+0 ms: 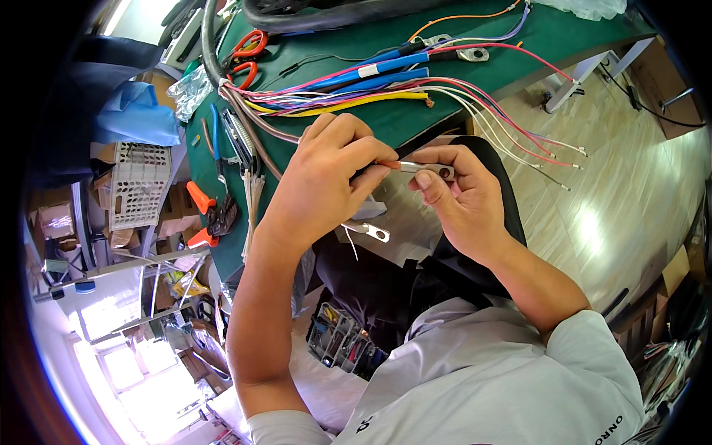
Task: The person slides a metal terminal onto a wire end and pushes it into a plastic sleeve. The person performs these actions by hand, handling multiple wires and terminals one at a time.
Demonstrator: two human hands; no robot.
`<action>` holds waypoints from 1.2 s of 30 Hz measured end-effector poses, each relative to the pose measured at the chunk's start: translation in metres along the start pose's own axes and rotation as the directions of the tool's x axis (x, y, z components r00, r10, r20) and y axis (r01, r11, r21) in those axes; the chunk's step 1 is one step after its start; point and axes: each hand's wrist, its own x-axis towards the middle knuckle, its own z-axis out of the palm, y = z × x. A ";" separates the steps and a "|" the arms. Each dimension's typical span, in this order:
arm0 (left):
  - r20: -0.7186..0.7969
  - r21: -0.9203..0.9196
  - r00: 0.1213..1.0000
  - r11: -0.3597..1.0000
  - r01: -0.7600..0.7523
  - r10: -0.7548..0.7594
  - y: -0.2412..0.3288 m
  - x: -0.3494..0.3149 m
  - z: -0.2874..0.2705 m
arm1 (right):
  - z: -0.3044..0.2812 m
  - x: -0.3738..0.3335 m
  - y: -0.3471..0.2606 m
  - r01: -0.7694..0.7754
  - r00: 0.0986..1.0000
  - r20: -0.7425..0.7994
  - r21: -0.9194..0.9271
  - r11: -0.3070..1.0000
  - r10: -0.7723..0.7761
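**Both hands on a lug at the bench edge**

Head view: the left hand [322,182] and right hand [456,196] meet at the centre of the picture, just off the near edge of the green bench [578,37]. The right hand's fingers pinch a silver cable lug [430,170], its ring end pointing toward 3 o'clock. The left hand's thumb and forefinger are closed narrowly on an orange wire [389,165] whose end meets the lug's barrel. A second lug [371,233] hangs at 6 o'clock below the left hand, over the dark lap; what holds it is hidden.

At 12 o'clock from the hands, a wire bundle [356,93] of many colours fans across the bench. Orange-handled pliers [211,215] lie at 9 o'clock, near the bench's left edge. A white basket [137,182] stands farther out at 9 o'clock.
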 end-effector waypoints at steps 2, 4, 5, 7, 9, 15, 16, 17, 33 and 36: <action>-0.003 -0.059 1.000 0.998 0.011 -0.011 -0.002 -0.001 0.001 | 0.000 0.000 0.001 0.003 1.000 0.002 -0.008 1.000 -0.003; 0.010 -0.087 0.999 0.996 0.035 -0.034 -0.002 -0.001 0.000 | 0.000 -0.001 0.001 -0.001 1.000 0.005 -0.022 1.000 0.001; 0.015 -0.101 0.999 0.994 0.047 -0.045 -0.002 -0.001 0.000 | 0.000 -0.001 0.001 -0.002 1.000 0.005 -0.022 1.000 0.002; 0.019 -0.107 0.998 0.992 0.061 -0.059 -0.002 -0.001 0.000 | 0.000 -0.001 0.001 -0.003 1.000 0.005 -0.024 1.000 0.004; 0.027 -0.130 0.997 0.988 0.079 -0.076 -0.002 0.000 0.000 | 0.001 0.000 0.001 -0.008 1.000 -0.002 -0.006 1.000 0.008; 0.101 -0.193 0.987 0.971 0.140 -0.122 -0.001 0.003 -0.006 | 0.002 0.000 0.000 -0.023 1.000 0.002 0.006 1.000 0.023; 0.115 -0.213 0.984 0.964 0.156 -0.134 -0.001 0.004 -0.006 | 0.001 0.000 0.001 -0.022 1.000 0.003 0.013 1.000 0.022; 0.128 -0.232 0.981 0.957 0.173 -0.146 0.000 0.004 -0.007 | 0.001 0.000 0.001 -0.020 1.000 0.002 0.010 1.000 0.020; 0.140 -0.233 0.979 0.956 0.177 -0.147 -0.001 0.006 -0.008 | 0.000 0.000 0.000 -0.024 1.000 0.015 0.014 1.000 0.024; 0.123 -0.223 0.983 0.961 0.164 -0.139 0.002 0.004 -0.007 | 0.000 0.001 0.001 -0.018 1.000 0.019 0.024 1.000 0.017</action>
